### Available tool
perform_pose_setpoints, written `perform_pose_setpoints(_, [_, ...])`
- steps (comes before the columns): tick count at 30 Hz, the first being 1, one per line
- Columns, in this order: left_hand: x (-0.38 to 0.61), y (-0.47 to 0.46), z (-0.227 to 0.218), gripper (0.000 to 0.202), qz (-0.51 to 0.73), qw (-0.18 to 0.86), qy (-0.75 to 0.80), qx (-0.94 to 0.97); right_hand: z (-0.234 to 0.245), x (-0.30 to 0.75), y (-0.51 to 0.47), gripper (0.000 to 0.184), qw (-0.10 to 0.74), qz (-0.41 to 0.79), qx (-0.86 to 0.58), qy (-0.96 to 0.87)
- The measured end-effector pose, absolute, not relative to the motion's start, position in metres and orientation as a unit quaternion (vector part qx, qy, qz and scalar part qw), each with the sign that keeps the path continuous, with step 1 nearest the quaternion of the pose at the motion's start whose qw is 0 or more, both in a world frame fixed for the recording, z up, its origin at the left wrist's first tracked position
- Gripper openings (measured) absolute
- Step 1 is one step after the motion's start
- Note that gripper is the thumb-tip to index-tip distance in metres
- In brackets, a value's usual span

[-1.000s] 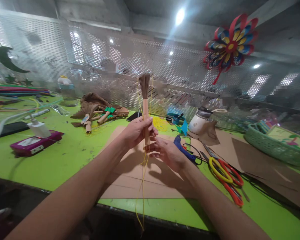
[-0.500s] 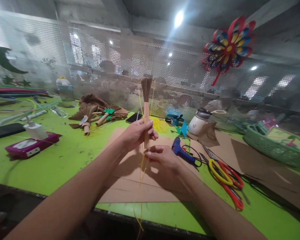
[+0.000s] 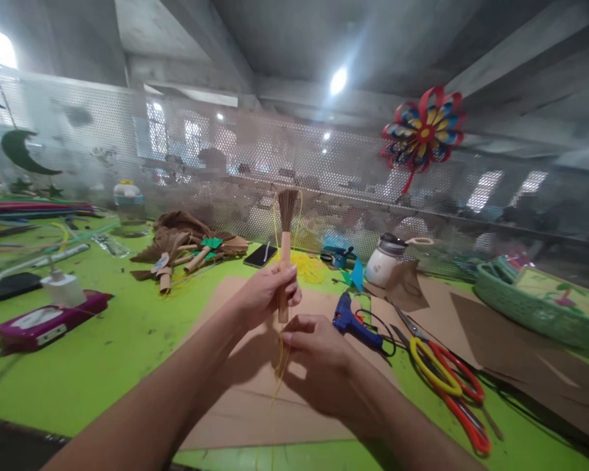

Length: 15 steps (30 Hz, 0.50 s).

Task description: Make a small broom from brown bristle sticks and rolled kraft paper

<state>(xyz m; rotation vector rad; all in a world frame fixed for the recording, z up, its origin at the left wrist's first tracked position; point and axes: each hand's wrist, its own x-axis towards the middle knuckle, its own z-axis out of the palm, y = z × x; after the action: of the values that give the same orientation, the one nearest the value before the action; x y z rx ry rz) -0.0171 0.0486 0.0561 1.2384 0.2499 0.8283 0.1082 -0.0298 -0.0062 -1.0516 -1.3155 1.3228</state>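
My left hand (image 3: 264,296) is closed around the handle of a small brown paper broom (image 3: 285,243), held upright with its fringed bristles on top. A thin yellow string (image 3: 279,356) loops past the bristles and hangs below the handle. My right hand (image 3: 317,350), just under the handle's end, pinches that string with fingers closed. Both hands hover above a brown cardboard sheet (image 3: 235,405) on the green table (image 3: 108,347).
A blue glue gun (image 3: 353,320) and scissors with yellow, red and orange handles (image 3: 451,376) lie right of my hands. Finished paper brooms (image 3: 186,245) lie at back left, a pink case (image 3: 44,320) at left, a green basket (image 3: 530,301) at right. A perforated screen (image 3: 324,170) backs the table.
My right hand has slid down and closed on the yellow string below the handle. The view has tilted upward, so everything sits lower in the picture.
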Motion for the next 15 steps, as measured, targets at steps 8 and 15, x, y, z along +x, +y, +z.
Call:
perform_pose_setpoints(8, [-0.018,0.045,0.057,0.030,0.377,0.725,0.108,0.566,0.024,0.129,-0.036,0.007,0.230,0.375,-0.473,-0.763])
perform_pose_setpoints(15, [-0.017,0.038,0.057,0.030,0.335,0.735,0.101,0.581,0.049,0.163,-0.026,0.026,0.418,0.264,-0.530,-0.689])
